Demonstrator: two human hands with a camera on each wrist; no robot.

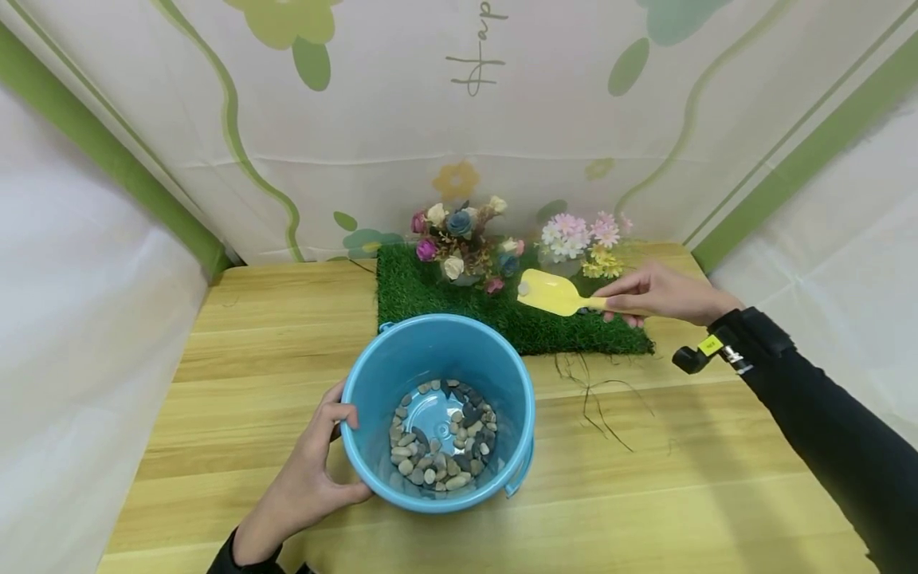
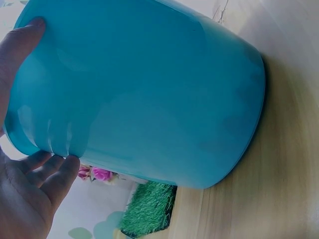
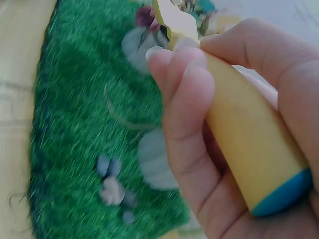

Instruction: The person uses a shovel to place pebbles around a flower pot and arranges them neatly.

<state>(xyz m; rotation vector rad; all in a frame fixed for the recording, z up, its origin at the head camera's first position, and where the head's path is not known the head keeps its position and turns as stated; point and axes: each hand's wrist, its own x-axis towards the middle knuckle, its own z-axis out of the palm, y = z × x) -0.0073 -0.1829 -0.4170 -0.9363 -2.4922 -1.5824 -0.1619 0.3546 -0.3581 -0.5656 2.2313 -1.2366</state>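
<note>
A blue bucket point(image 1: 459, 344) stands on the wooden table, with a layer of grey and dark pebbles point(image 1: 430, 466) on its bottom. At the bucket's left side my left hand point(image 1: 315, 462) grips the rim, fingertips over the edge and thumb lower down against it. The left wrist view shows the thumb and fingers spread along the bucket's outer wall point(image 2: 144, 89). My right hand point(image 1: 656, 293) holds a yellow toy shovel point(image 1: 551, 292) by its handle, above the green turf mat. One pale stone point(image 1: 523, 288) lies near the tip of the blade. In the right wrist view, fingers wrap the yellow handle point(image 3: 249, 134), which has a blue end.
Behind the bucket lies a turf mat point(image 1: 588, 339) bearing two pots of artificial flowers, one of roses point(image 1: 459, 227) and one of pink and yellow blooms point(image 1: 584, 239). Several small stones point(image 3: 112, 190) sit on the turf. Dark thin strands point(image 1: 588, 391) lie on the table; fabric walls surround it.
</note>
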